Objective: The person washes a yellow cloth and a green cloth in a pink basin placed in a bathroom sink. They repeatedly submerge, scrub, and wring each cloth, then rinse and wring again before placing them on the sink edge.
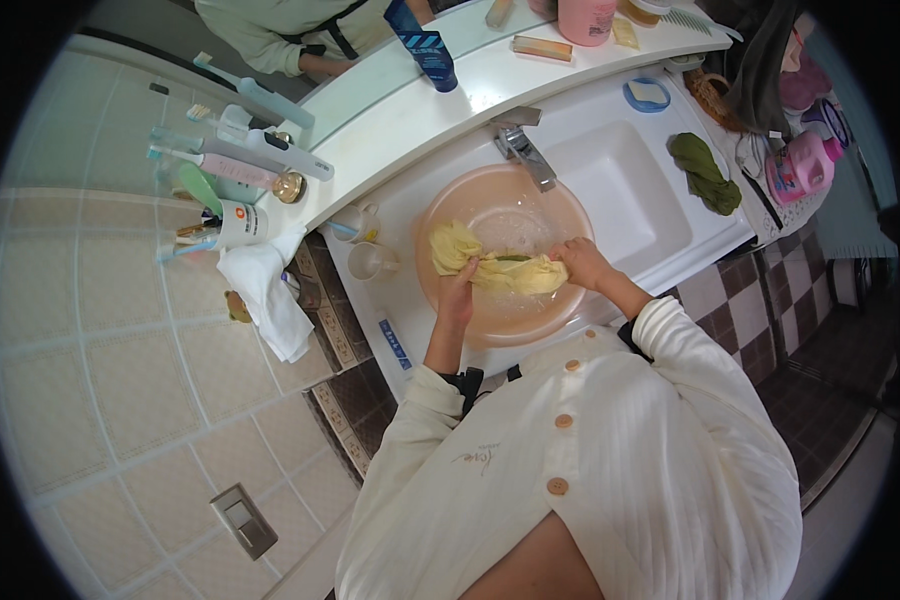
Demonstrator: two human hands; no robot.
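Note:
A wet yellow cloth point(521, 277), with a strip of green showing at its middle, is stretched between my two hands. My left hand point(459, 289) grips it near the bunched left end. At the other end, the fingers of my right hand point(579, 262) are closed around the fabric. Beneath is a round peach plastic basin point(487, 330) holding sudsy water point(521, 225). Above the basin's back right rim sticks out a chrome faucet point(526, 157). Whether the cloth's lower side touches the water, I cannot tell.
The white sink point(630, 187) extends right, with a twisted dark green cloth point(705, 172) and a blue soap dish point(646, 95) on its ledge. A pink detergent bottle point(802, 169) stands far right. Two cups point(371, 261) sit left. Electric toothbrushes point(292, 154) line the shelf point(390, 135).

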